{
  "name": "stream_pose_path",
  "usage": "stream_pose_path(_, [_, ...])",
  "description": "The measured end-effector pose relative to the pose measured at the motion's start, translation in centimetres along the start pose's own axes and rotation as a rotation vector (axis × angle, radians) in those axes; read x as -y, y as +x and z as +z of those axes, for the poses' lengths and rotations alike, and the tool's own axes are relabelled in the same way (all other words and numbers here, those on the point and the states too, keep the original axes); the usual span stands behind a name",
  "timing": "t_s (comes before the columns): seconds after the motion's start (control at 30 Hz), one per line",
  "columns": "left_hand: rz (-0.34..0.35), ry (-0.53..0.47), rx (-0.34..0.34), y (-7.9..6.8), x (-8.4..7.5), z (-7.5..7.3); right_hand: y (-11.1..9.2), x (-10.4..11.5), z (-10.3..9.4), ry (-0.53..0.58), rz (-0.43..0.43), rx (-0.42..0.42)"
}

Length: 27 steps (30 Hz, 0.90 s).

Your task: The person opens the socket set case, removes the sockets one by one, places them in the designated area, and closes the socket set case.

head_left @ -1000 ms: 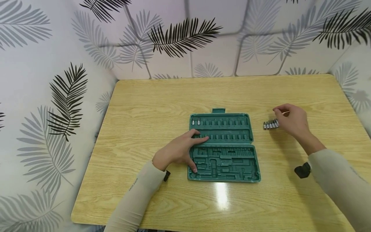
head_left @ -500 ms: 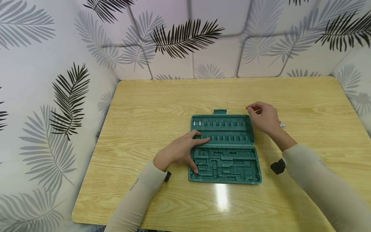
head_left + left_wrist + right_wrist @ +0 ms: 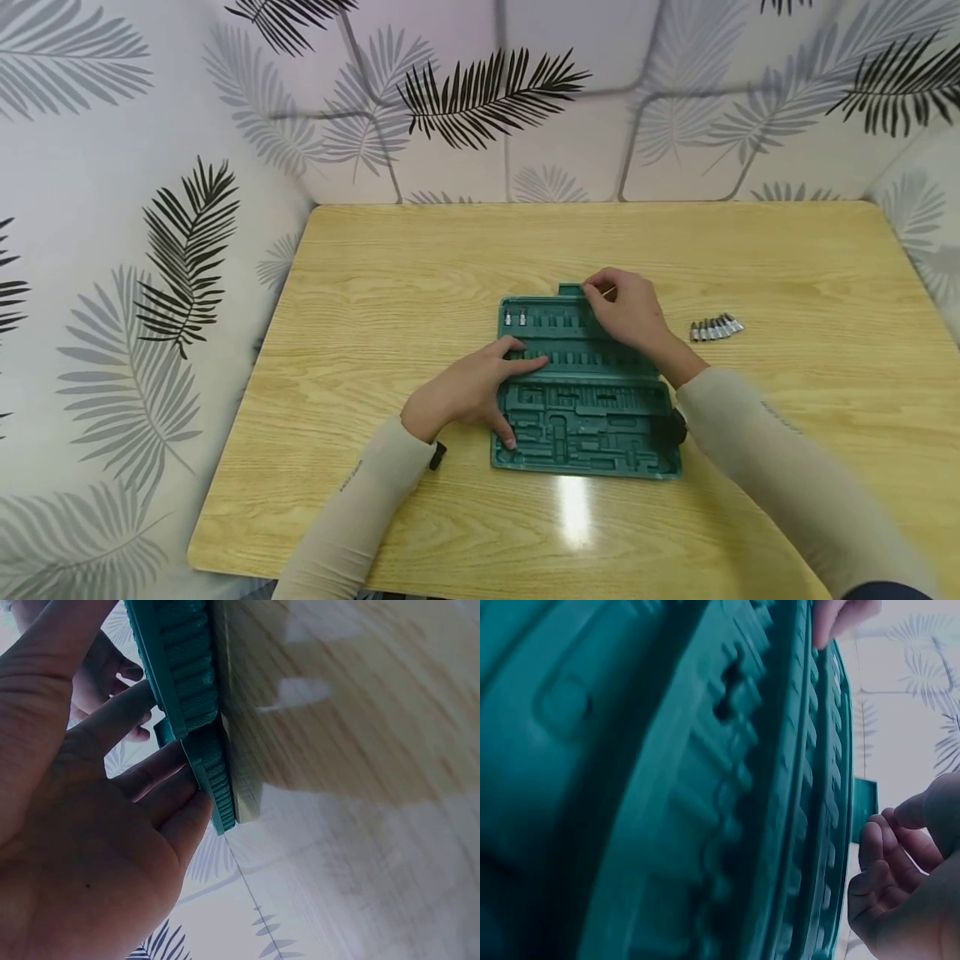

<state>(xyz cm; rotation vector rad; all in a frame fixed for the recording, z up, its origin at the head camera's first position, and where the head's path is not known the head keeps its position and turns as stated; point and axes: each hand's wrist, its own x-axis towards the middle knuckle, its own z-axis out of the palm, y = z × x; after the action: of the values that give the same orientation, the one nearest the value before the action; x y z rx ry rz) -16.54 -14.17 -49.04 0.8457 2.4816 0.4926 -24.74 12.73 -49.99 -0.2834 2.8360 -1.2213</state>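
A green plastic socket case (image 3: 585, 472) lies unfolded flat on the table. My left hand (image 3: 468, 387) rests on its left edge, fingers spread over the upper half and thumb on the lower; the left wrist view shows its fingers (image 3: 124, 720) along the case's side. Two silver bit sockets (image 3: 522, 317) stand in the top row's leftmost slots. Over the upper half's back rim, by the latch tab (image 3: 569, 289), my right hand (image 3: 626, 307) has thumb and fingertips pinched together. It appears to hold a small bit socket, hidden by the fingers in both head and right wrist views.
Several silver bit sockets (image 3: 716, 327) lie in a slanting row on the wooden table (image 3: 390, 275), right of the case. A wall with leaf-patterned covering (image 3: 555, 158) stands behind the table's back edge. The right sleeve (image 3: 757, 467) passes over the case's right edge.
My right hand has moved left from the loose bit sockets to above the case's back rim, its fingertips staying pinched. The loose row is uncovered now. The left hand keeps its place on the case.
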Motion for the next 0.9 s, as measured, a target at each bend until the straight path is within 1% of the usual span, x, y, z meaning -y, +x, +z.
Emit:
stream_pose_path(0.2, [0.023, 0.012, -0.007, 0.2, 0.0, 0.1, 0.2, 0.8, 1.1, 0.008, -0.013, 0.041])
stream_pose_path(0.43, [0.017, 0.015, -0.018, -0.1, 0.4, 0.1, 0.6, 2.6, 3.1, 0.009, -0.045, 0.077])
stream_pose_path(0.63, [0.027, 0.011, -0.02, -0.2, 0.4, 0.1, 0.7, 3.5, 4.6, -0.003, -0.069, 0.114])
stream_pose_path(0.8, [0.021, -0.004, -0.014, -0.2, 0.3, -0.1, 0.8, 3.8, 5.4, -0.012, -0.096, 0.144])
stream_pose_path(0.9, [0.033, -0.014, -0.019, -0.1, 0.4, -0.1, 0.9, 4.0, 5.5, -0.02, -0.093, 0.163])
